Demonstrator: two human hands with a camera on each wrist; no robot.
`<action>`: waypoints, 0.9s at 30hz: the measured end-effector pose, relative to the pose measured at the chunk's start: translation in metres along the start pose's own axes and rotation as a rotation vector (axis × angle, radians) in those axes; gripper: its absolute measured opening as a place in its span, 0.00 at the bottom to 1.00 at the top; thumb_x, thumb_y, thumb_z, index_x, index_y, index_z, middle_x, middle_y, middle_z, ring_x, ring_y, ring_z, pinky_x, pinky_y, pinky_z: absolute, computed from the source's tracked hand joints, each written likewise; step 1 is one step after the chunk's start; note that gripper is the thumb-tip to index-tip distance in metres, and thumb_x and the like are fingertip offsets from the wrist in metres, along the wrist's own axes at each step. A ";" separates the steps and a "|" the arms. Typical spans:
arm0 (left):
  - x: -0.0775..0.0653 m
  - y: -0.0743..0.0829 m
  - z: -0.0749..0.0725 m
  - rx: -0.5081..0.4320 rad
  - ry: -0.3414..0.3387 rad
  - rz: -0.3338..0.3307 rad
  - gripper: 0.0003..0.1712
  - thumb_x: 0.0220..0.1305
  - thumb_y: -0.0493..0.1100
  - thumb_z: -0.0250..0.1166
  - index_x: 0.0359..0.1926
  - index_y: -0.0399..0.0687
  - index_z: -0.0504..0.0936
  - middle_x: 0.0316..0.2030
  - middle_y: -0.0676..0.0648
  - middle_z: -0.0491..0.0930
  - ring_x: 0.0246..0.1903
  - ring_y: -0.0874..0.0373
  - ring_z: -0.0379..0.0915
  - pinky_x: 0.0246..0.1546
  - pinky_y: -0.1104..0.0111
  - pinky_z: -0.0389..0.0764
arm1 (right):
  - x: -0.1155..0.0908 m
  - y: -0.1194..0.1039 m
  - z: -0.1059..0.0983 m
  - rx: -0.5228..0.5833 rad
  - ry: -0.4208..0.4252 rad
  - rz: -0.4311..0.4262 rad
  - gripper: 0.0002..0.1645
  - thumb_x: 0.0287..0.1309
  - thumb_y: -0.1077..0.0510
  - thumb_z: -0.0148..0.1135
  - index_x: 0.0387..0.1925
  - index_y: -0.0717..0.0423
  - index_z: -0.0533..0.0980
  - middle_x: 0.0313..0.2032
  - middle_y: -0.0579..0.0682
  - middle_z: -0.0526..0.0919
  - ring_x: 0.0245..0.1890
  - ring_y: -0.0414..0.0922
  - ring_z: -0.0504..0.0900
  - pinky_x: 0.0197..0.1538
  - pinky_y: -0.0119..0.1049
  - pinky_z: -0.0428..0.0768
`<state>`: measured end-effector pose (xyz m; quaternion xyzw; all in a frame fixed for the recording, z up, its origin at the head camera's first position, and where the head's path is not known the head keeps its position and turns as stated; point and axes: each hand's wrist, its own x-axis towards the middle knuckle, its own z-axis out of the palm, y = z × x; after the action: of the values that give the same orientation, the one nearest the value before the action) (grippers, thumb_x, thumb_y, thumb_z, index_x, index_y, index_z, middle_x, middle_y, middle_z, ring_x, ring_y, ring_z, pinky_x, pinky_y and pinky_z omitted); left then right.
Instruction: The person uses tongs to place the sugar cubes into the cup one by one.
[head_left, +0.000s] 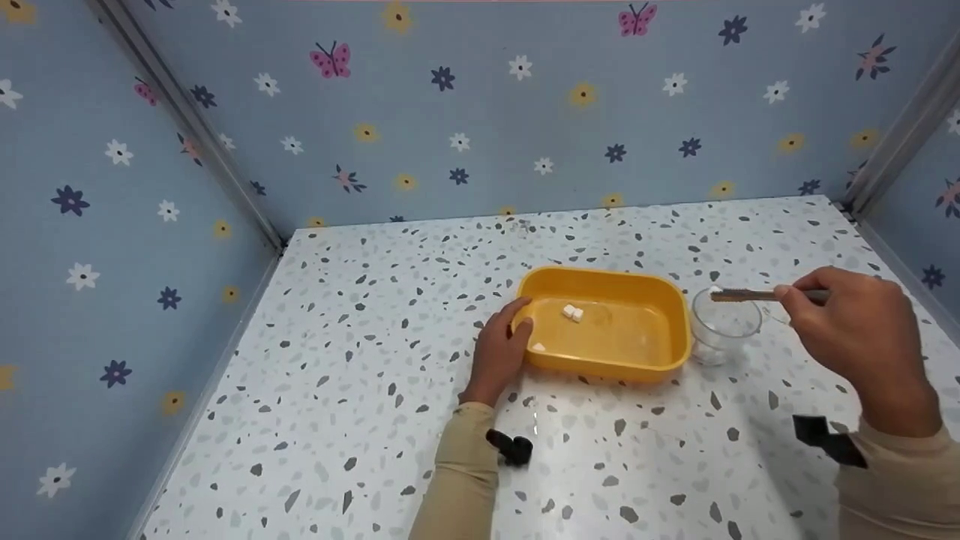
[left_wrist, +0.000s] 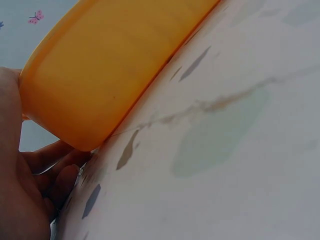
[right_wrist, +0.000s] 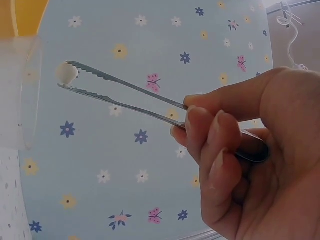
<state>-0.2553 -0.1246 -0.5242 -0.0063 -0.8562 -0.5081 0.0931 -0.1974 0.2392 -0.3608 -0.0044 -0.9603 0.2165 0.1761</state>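
My right hand pinches small metal tongs between thumb and fingers. Their serrated tips hold a small white piece. In the head view, the tips reach over the rim of a clear glass beside the tray's right end. My left hand holds the left end of a yellow tray, thumb at the rim. The left wrist view shows its fingers low against the tray's outer wall. Inside the tray, two white cubes lie together, and another white piece lies near its front left corner.
Tray and glass stand on a white speckled table. Light blue flower-patterned panels enclose it at the back and both sides. Black wrist mounts stick out from both sleeves.
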 end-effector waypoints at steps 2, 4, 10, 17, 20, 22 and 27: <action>0.000 0.000 0.000 0.006 0.002 0.000 0.24 0.71 0.53 0.56 0.66 0.65 0.77 0.57 0.50 0.79 0.54 0.56 0.74 0.59 0.58 0.71 | 0.000 0.000 0.000 -0.003 -0.005 0.003 0.18 0.68 0.55 0.60 0.36 0.70 0.81 0.24 0.60 0.81 0.20 0.51 0.70 0.22 0.43 0.64; 0.000 0.000 0.000 0.010 0.002 0.001 0.24 0.71 0.53 0.56 0.66 0.65 0.77 0.57 0.50 0.79 0.54 0.56 0.74 0.58 0.58 0.71 | 0.001 0.001 0.000 -0.007 -0.009 0.007 0.19 0.68 0.55 0.59 0.36 0.70 0.81 0.24 0.60 0.81 0.20 0.51 0.71 0.23 0.43 0.64; 0.001 0.000 0.000 0.014 -0.001 -0.002 0.24 0.71 0.53 0.56 0.66 0.65 0.76 0.55 0.50 0.79 0.52 0.56 0.74 0.57 0.58 0.72 | 0.002 0.004 0.001 -0.020 -0.031 0.026 0.19 0.68 0.54 0.59 0.37 0.70 0.80 0.25 0.61 0.82 0.22 0.53 0.73 0.24 0.44 0.65; 0.000 -0.001 0.000 0.001 -0.001 -0.016 0.23 0.71 0.52 0.56 0.66 0.66 0.76 0.56 0.50 0.79 0.52 0.56 0.73 0.57 0.57 0.72 | 0.009 0.012 0.010 -0.035 -0.110 0.012 0.20 0.69 0.52 0.58 0.37 0.69 0.81 0.27 0.60 0.82 0.23 0.52 0.73 0.24 0.43 0.66; 0.000 -0.002 0.000 0.000 -0.002 -0.012 0.23 0.71 0.52 0.56 0.66 0.66 0.77 0.56 0.50 0.79 0.52 0.56 0.73 0.57 0.57 0.72 | 0.012 0.016 0.015 -0.037 -0.130 0.006 0.20 0.68 0.53 0.59 0.37 0.69 0.81 0.30 0.63 0.82 0.24 0.53 0.75 0.25 0.46 0.68; 0.000 -0.002 0.000 0.000 -0.003 -0.009 0.24 0.71 0.52 0.56 0.66 0.65 0.77 0.56 0.50 0.79 0.51 0.56 0.74 0.57 0.57 0.72 | 0.013 0.018 0.018 -0.039 -0.139 0.004 0.20 0.67 0.53 0.59 0.37 0.69 0.82 0.32 0.64 0.83 0.25 0.54 0.76 0.25 0.47 0.69; 0.001 0.000 -0.001 -0.002 -0.006 -0.012 0.24 0.71 0.53 0.55 0.66 0.65 0.76 0.56 0.50 0.79 0.51 0.56 0.74 0.57 0.57 0.72 | 0.016 0.021 0.020 -0.031 -0.182 -0.006 0.18 0.66 0.53 0.59 0.37 0.68 0.82 0.32 0.62 0.84 0.25 0.53 0.77 0.24 0.45 0.69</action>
<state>-0.2557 -0.1251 -0.5239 -0.0029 -0.8561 -0.5094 0.0875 -0.2206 0.2514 -0.3815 0.0152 -0.9756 0.2004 0.0886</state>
